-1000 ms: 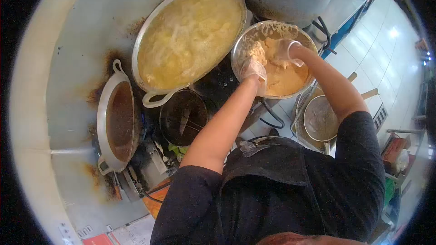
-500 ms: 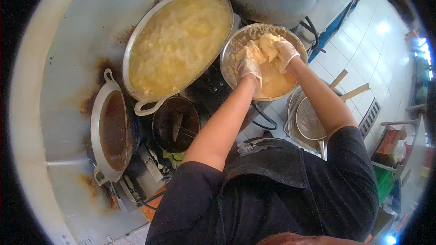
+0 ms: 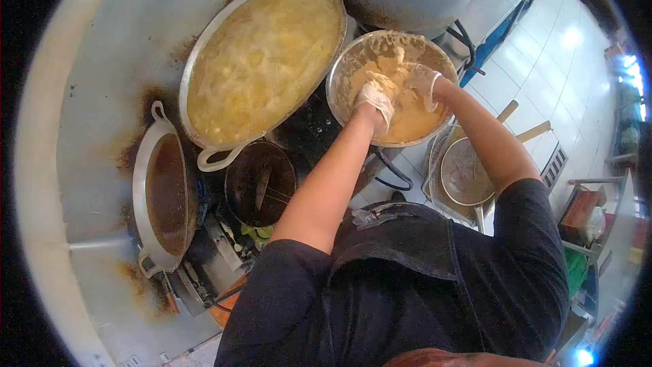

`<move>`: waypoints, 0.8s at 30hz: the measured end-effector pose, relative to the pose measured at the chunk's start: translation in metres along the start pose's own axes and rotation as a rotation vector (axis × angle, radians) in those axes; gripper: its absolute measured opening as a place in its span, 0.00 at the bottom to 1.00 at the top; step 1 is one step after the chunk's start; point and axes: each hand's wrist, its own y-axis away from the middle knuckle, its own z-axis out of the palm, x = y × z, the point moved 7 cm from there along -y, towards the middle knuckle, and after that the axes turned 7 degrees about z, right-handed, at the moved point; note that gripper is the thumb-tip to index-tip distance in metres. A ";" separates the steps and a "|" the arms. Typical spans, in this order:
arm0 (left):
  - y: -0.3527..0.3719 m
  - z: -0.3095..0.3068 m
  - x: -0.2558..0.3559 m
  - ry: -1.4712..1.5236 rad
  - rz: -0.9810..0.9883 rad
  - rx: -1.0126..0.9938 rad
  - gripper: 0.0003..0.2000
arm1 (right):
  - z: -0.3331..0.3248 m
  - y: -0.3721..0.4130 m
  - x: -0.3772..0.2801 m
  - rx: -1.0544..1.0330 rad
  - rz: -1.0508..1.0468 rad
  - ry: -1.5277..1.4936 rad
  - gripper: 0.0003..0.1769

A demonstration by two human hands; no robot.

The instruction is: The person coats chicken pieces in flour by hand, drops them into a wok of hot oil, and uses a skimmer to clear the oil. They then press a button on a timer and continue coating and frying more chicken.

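Both my hands wear clear plastic gloves and are inside a metal bowl (image 3: 334,85) of thick, pale orange batter (image 3: 415,122). My left hand (image 3: 375,100) is closed around a lump of batter-coated food (image 3: 382,83), whose kind I cannot make out under the coating. At the bowl's right side, my right hand (image 3: 424,84) reaches in with its fingers in the batter, against more coated pieces (image 3: 394,61). Batter hides those fingertips, so their grip does not show. Smears of batter cover the bowl's inner wall.
Left of the bowl, a large wok (image 3: 192,71) holds bubbling yellow oil. Nearby stand a smaller wok (image 3: 140,183) of dark oil and a dark pan (image 3: 239,194). A big lidded pot (image 3: 401,0) stands behind the bowl. Wood-handled strainers (image 3: 467,171) rest at right.
My right hand has lowered into the batter from the raised coated pieces. My left hand keeps hold of its lump, turned slightly. The view has shifted a little.
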 end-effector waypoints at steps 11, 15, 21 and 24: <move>0.017 0.019 0.045 -1.377 0.431 0.173 0.17 | 0.016 0.003 0.023 -0.059 0.318 -0.394 0.12; 0.013 0.011 0.055 -1.901 0.638 0.292 0.16 | -0.006 0.002 0.007 -0.134 0.102 0.033 0.12; 0.008 0.037 0.043 -2.617 0.127 -0.090 0.18 | -0.041 0.009 0.009 -0.114 -0.025 0.146 0.13; 0.008 0.042 0.034 -2.603 0.130 -0.153 0.18 | -0.025 0.003 0.038 -0.101 0.115 -0.080 0.17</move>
